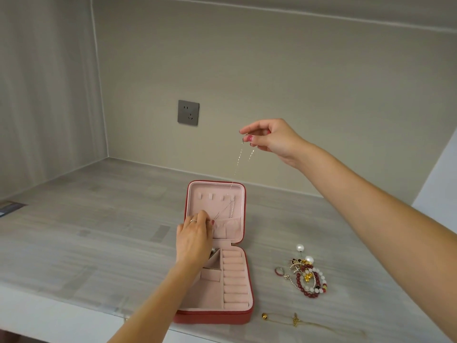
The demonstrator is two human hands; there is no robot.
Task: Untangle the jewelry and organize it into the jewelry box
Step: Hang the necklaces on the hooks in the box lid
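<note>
Pinching a thin chain taut between right hand above and left hand over the open jewelry box lid.

box: red, pink-lined, open flat on bench | chain: thin, gold, taut from raised right-hand fingers down into lid | bead pile: tangled, right of box | gold necklace: near front edge

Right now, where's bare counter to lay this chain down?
Free: the wide stretch left of the jewelry box, and the strip behind its lid toward the wall socket. Crowded: right of the box, where the bead tangle, ring and gold chain lie.
</note>
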